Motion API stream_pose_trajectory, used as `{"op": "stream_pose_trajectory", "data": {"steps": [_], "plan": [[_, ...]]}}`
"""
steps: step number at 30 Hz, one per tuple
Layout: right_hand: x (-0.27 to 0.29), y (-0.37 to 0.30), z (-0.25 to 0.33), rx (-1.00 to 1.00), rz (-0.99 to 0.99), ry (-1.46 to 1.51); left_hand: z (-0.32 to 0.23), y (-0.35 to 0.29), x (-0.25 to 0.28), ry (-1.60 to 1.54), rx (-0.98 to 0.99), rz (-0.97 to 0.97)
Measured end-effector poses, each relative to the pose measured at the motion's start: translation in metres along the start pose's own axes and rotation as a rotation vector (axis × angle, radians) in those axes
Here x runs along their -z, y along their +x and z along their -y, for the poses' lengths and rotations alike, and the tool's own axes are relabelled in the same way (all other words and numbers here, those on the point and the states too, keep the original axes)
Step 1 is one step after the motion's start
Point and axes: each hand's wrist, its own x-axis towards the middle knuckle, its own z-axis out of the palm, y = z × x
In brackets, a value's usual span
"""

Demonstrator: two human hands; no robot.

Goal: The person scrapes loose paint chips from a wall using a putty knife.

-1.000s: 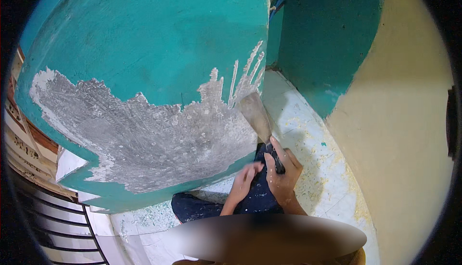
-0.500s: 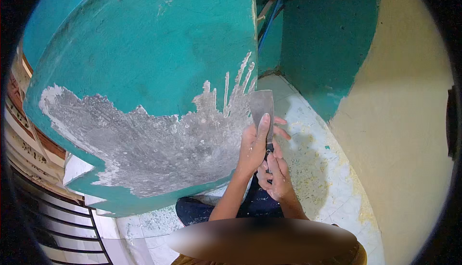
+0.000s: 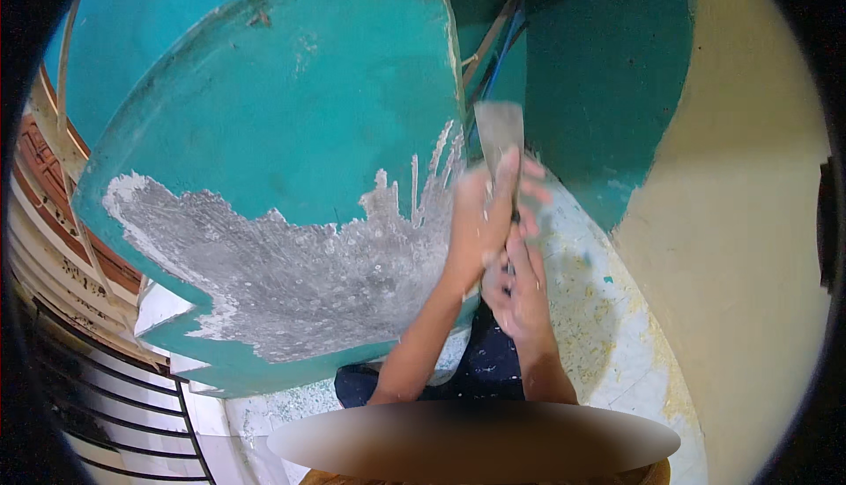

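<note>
A putty knife (image 3: 500,124) with a wide grey blade points up and away from me, just right of the wall's edge. My left hand (image 3: 476,225) is closed around the lower blade, its thumb laid flat along the metal and its fingertips showing past the right side. Below it, my right hand (image 3: 526,296) grips the dark handle, which the fingers mostly hide. Both hands are a little blurred. To their left stands a teal wall (image 3: 300,115), its lower part a scraped grey patch (image 3: 308,287) with a jagged upper border.
At lower left runs a black metal railing (image 3: 115,432) beside white steps (image 3: 163,309). A cream wall (image 3: 740,221) rises on the right. Paint flakes lie over the white tiled floor (image 3: 630,326). Behind the teal wall, thin poles (image 3: 498,40) lean in a dark corner.
Both hands have lifted the putty knife upward, farther from me and slightly right. The view has shifted, bringing the teal wall's top edge into sight.
</note>
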Motion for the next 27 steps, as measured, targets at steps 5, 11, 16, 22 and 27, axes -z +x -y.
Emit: {"op": "stream_pose_trajectory", "data": {"steps": [5,11,16,22,27], "plan": [[0.037,-0.038,-0.021,-0.092,0.032,-0.106,0.048,-0.041,-0.002,-0.109,0.092,0.024],[0.051,-0.037,-0.04,-0.216,0.103,-0.181,0.051,-0.06,0.008,-0.373,0.341,-0.081],[0.051,-0.029,-0.049,-0.213,0.123,-0.062,0.05,-0.052,0.012,-0.233,0.343,-0.092],[-0.008,-0.001,0.003,-0.053,0.043,-0.027,-0.016,-0.002,0.005,-0.167,0.146,0.031],[0.002,-0.018,0.002,-0.081,0.04,-0.122,0.0,-0.018,0.003,-0.252,0.201,0.014]]}}
